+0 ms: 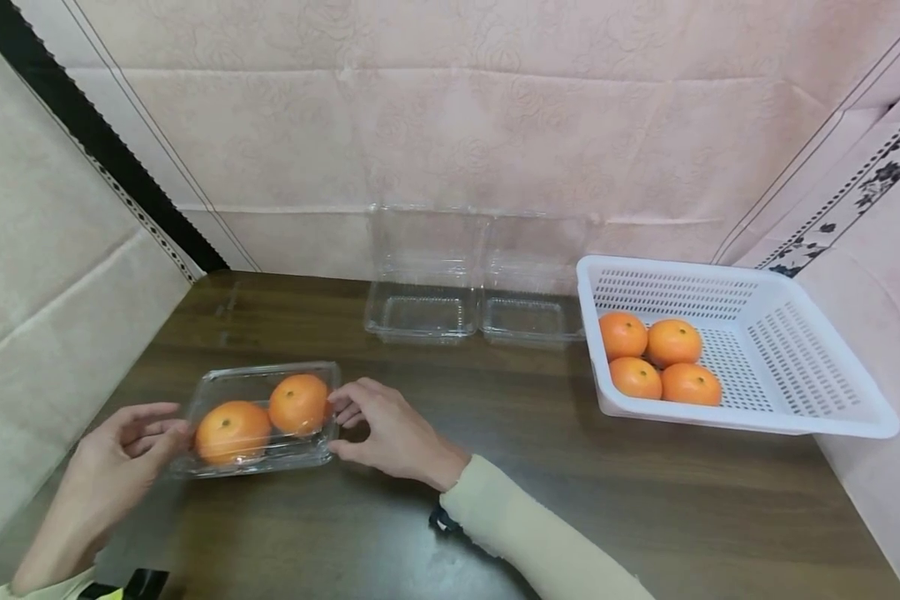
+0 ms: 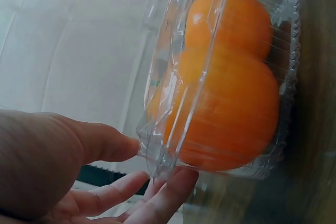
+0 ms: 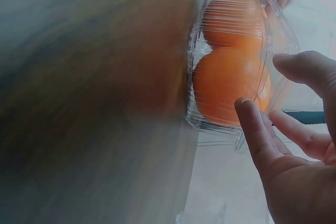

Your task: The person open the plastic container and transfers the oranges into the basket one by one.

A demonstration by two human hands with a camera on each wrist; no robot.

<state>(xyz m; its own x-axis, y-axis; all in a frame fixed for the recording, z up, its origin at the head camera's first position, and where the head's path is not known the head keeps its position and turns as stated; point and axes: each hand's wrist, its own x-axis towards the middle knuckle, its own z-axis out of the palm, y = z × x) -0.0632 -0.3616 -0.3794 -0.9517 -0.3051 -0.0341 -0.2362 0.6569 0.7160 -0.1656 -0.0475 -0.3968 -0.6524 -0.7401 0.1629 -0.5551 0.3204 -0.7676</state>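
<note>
Left hand [image 1: 120,467]: partly open at the left end of the clear box [image 1: 296,454], palm inward, fingers loosely bent, thumb tip against the edge; no closed grip. Right hand [image 1: 393,433]: partly open at the opposite end, wrist low, thumb apart from the extended fingers, fingertips against the box, not wrapped round it. Right sleeve [image 1: 525,525] enters from lower right. Box rests on the table's [image 1: 480,408] left part, containing two oranges [image 1: 232,432]. Basket [image 1: 832,367] stands well apart, right.
</note>
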